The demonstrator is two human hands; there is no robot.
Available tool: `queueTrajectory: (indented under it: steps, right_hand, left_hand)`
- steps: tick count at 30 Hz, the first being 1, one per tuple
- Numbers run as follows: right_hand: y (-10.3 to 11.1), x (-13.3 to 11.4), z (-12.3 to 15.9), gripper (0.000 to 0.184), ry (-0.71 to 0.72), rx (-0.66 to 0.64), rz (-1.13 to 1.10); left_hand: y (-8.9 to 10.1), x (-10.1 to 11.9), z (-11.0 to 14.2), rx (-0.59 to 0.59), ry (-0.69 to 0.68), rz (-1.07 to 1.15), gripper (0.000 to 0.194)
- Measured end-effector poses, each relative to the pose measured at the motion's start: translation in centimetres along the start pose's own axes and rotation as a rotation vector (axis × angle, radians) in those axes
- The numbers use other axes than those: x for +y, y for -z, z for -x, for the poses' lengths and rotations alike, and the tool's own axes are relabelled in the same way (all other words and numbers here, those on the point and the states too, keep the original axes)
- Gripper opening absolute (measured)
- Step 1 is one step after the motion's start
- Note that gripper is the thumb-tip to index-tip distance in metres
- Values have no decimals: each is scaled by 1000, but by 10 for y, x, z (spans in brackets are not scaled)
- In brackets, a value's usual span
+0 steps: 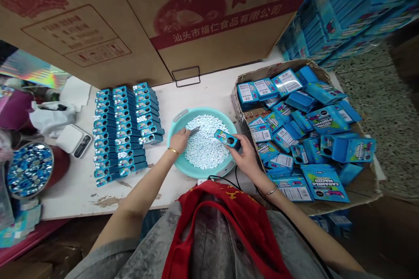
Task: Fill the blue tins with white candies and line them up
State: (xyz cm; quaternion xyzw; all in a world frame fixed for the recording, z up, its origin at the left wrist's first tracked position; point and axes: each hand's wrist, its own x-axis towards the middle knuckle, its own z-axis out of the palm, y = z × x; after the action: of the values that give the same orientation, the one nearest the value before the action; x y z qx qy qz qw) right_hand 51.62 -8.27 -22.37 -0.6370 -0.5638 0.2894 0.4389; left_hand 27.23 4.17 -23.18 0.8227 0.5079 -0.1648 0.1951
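A turquoise basin (196, 170) full of small white candies (206, 148) sits on the table in front of me. At its left side my left hand (180, 140) is closed around a small grey metal scoop (195, 130), whose end lies at the candies. My right hand (245, 154) grips a small blue candy box (225, 138), tilted over the basin's right part. The top face of this box has a dark round opening. The fingers of the left hand hide most of the scoop's handle.
Rows of blue boxes (126, 130) stand at the left, several with white candies showing. A carton (242, 113) of blue boxes is at the right. Behind stand large cardboard boxes (209, 52) and a wire frame (186, 77). Farther left are a scale (73, 140) and a tub (59, 170).
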Motion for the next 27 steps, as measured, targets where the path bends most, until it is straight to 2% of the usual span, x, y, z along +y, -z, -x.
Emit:
queueTrajectory:
  steps: [2,5,7,10,12,14,17,19,23,27]
  right_hand:
    - [4,1,0,33,-25,13,1]
    - [5,1,0,35,-75,47,-10]
    - [5,1,0,37,-106,62,-29]
    - [5,2,-1,37,-139,61,-64]
    - [5,3,-2,37,-144,64,-64]
    - [5,4,-3,36,-122,70,-32]
    - [0,4,-5,34,-49,50,34]
    - [-5,3,-6,33,15,5,78]
    - [-19,-3,-4,42,126,-100,165]
    - [-28,-7,0,45,186,-142,190]
  left_hand:
    - [-29,11,-9,0,-45,62,33]
    - [-57,38,-15,-14,-127,166,33]
    - [-66,48,-15,-21,-166,232,35]
    - [-65,40,-10,-28,-217,313,35]
    - [-53,24,1,-23,-278,385,31]
    - [-34,8,16,3,-361,465,29]
    - [5,-6,42,54,-461,500,29]
    - [34,-6,55,65,-486,448,28]
    - [83,18,67,16,-460,185,22]
    - [111,63,73,-90,-352,-171,21]
